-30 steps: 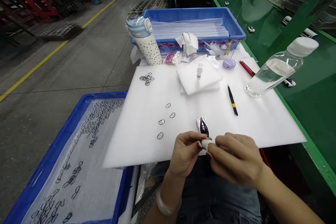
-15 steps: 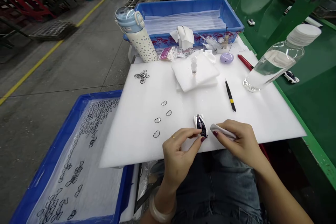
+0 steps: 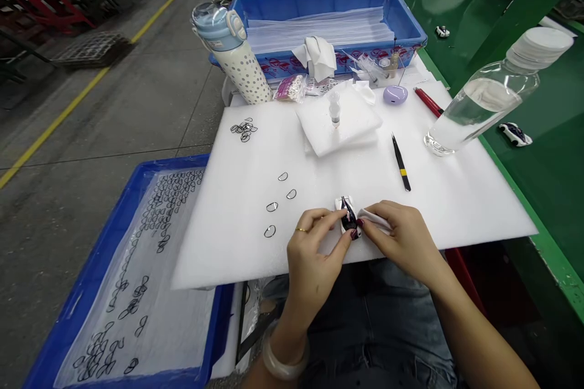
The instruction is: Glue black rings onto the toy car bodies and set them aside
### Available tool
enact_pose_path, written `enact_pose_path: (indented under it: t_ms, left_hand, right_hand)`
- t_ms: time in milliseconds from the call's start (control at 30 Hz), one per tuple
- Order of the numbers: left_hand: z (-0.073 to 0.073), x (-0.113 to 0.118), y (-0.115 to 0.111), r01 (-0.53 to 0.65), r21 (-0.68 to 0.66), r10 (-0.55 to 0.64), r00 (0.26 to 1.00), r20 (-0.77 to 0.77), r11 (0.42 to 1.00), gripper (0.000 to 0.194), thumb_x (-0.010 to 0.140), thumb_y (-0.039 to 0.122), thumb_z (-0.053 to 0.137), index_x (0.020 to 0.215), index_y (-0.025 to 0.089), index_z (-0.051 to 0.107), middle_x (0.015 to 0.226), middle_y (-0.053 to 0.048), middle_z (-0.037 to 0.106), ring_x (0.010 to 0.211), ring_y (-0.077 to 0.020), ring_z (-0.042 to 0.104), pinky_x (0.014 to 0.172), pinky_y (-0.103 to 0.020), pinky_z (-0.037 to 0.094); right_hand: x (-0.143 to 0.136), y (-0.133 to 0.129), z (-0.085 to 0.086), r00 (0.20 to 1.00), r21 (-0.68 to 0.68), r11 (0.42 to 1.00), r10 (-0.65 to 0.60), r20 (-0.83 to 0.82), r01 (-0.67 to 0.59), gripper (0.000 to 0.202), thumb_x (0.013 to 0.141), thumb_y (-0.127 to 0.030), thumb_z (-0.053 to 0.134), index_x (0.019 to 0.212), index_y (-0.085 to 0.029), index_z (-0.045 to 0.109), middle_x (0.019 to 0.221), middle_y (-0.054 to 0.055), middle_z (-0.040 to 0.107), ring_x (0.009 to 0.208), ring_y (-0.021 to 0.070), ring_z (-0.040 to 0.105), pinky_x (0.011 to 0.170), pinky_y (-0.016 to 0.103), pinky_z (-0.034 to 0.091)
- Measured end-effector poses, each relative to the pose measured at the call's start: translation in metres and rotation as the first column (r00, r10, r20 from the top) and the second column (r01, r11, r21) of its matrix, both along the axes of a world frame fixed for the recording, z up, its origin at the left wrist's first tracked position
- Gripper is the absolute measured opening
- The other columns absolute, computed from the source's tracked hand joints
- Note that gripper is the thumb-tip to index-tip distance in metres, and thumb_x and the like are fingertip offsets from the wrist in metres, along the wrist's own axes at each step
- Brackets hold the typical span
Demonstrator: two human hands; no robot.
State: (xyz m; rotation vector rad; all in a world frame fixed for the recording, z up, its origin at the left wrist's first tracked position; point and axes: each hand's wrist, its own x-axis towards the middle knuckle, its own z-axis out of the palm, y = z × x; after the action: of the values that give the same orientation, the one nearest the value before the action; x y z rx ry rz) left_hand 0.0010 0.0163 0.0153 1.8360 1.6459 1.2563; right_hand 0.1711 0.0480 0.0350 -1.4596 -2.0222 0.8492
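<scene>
The left hand (image 3: 314, 249) steadied a small toy car body (image 3: 348, 220) on the white foam sheet (image 3: 456, 206), fingers pinched on its near end. The right hand (image 3: 404, 240), fingers clamped on a folded white wipe (image 3: 375, 219), pressed it against the car's side. Judged from this, wiping was under way. Four loose black window rings (image 3: 272, 206) lay unfitted just to the left, tweezers (image 3: 401, 164) untouched beyond, and further rings (image 3: 243, 130) were heaped farther back.
</scene>
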Motion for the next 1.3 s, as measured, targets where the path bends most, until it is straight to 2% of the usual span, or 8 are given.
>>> enact_pose_path:
  t_ms: [167,567,633,767,900,1000,1100,1300]
  left_hand:
    - [-0.001,-0.001,-0.001,-0.020,-0.039,0.019,1.000,-0.025,0.999,0.025,0.085,0.016,0.068,0.109,0.021,0.072,0.120,-0.008,0.069,0.111,-0.0233,0.067,0.097,-0.040,0.057]
    - [0.002,-0.001,0.002,-0.008,-0.135,0.010,1.000,0.014,0.991,0.024,0.084,0.015,0.066,0.106,0.022,0.073,0.117,-0.008,0.069,0.110,-0.0237,0.066,0.097,-0.043,0.056]
    - [0.006,-0.007,0.006,0.054,-0.167,-0.056,0.998,-0.007,0.985,0.028,0.084,0.016,0.067,0.111,0.023,0.071,0.123,-0.009,0.066,0.115,-0.0251,0.063,0.099,-0.045,0.055]
    - [0.011,-0.020,0.018,0.324,-0.228,-0.349,0.934,-0.076,0.918,0.055,0.084,0.016,0.071,0.135,0.031,0.058,0.145,-0.007,0.053,0.133,-0.0280,0.049,0.109,-0.049,0.046]
    - [0.006,-0.018,0.022,0.185,-0.185,-0.206,0.974,-0.099,0.965,0.051,0.073,0.027,0.084,0.121,0.026,0.066,0.118,-0.007,0.065,0.112,-0.0281,0.061,0.098,-0.046,0.053]
    - [0.002,-0.016,0.020,0.160,-0.166,-0.174,0.982,-0.070,0.973,0.041,0.079,0.027,0.079,0.118,0.026,0.068,0.115,-0.007,0.065,0.109,-0.0266,0.062,0.094,-0.044,0.054]
    - [0.002,-0.017,0.018,0.183,-0.169,-0.190,0.981,-0.028,0.969,0.031,0.087,0.021,0.068,0.118,0.027,0.068,0.118,-0.006,0.065,0.111,-0.0249,0.062,0.095,-0.042,0.053]
    - [0.003,-0.017,0.019,0.167,-0.172,-0.169,0.986,0.005,0.971,0.031,0.085,0.018,0.069,0.114,0.027,0.069,0.115,-0.006,0.065,0.108,-0.0247,0.062,0.094,-0.043,0.053]
  right_hand:
    - [0.000,0.003,0.000,1.000,0.004,1.000,-0.001,0.017,0.001,0.015,0.092,-0.027,0.058,0.086,-0.019,0.070,0.074,0.002,0.066,0.067,0.0159,0.058,0.061,0.027,0.038]
    - [-0.002,0.009,0.006,0.999,-0.011,1.000,0.014,0.036,-0.014,0.015,0.090,-0.028,0.061,0.078,-0.020,0.066,0.069,0.000,0.066,0.062,0.0147,0.059,0.055,0.025,0.035]
    - [-0.001,0.009,0.005,1.000,-0.010,1.000,0.010,0.020,-0.010,0.016,0.090,-0.028,0.062,0.077,-0.019,0.067,0.068,0.000,0.066,0.062,0.0146,0.058,0.055,0.025,0.036]
    - [0.003,0.004,0.000,0.993,0.053,0.999,-0.004,-0.117,0.010,0.016,0.093,-0.026,0.059,0.084,-0.019,0.070,0.072,0.001,0.067,0.065,0.0139,0.061,0.059,0.026,0.042]
    - [0.009,-0.007,-0.010,0.986,0.230,0.971,-0.023,-0.167,0.062,0.018,0.096,-0.022,0.055,0.094,-0.018,0.072,0.075,0.003,0.064,0.063,0.0129,0.059,0.056,0.025,0.045]
    - [0.011,-0.012,-0.014,0.990,0.299,0.954,0.026,-0.137,0.016,0.018,0.094,-0.019,0.056,0.102,-0.018,0.072,0.083,0.004,0.065,0.068,0.0132,0.063,0.058,0.024,0.049]
    - [0.009,-0.011,-0.013,0.993,0.269,0.963,0.017,-0.121,0.017,0.018,0.094,-0.021,0.059,0.106,-0.020,0.072,0.084,0.004,0.066,0.069,0.0138,0.064,0.059,0.025,0.050]
    - [0.006,-0.004,-0.010,0.994,0.176,0.984,0.025,-0.103,-0.006,0.017,0.094,-0.023,0.060,0.104,-0.022,0.073,0.087,0.003,0.066,0.072,0.0139,0.065,0.062,0.025,0.049]
